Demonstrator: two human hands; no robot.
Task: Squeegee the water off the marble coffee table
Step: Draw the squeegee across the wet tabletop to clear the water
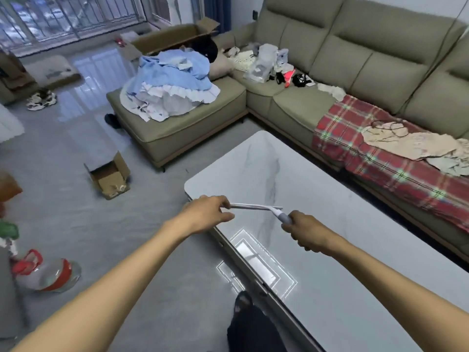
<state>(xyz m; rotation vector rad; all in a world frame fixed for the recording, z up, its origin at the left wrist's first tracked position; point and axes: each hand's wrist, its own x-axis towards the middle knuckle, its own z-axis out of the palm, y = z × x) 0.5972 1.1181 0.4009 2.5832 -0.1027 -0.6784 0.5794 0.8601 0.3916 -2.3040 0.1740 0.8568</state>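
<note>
Olive L-shaped sofa [330, 59] ahead of me w/ clothes [172, 80] piled on it, red plaid blanket [380, 168] rt side. Glossy grey floor [63, 153], open cardboard box [109, 177], barred window [63, 16] top left.

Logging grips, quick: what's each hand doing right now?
Left hand: pinches the squeegee blade's end.
Right hand: grips the squeegee's handle.

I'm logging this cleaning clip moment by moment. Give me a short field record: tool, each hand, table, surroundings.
tool: squeegee, over the table's left edge; contact unclear
right hand: grips the squeegee's handle
left hand: pinches the blade's end
table: marble coffee table, glossy, reflecting a light; water not discernible
surroundings: sofa with plaid blanket; open cardboard box on floor
</note>
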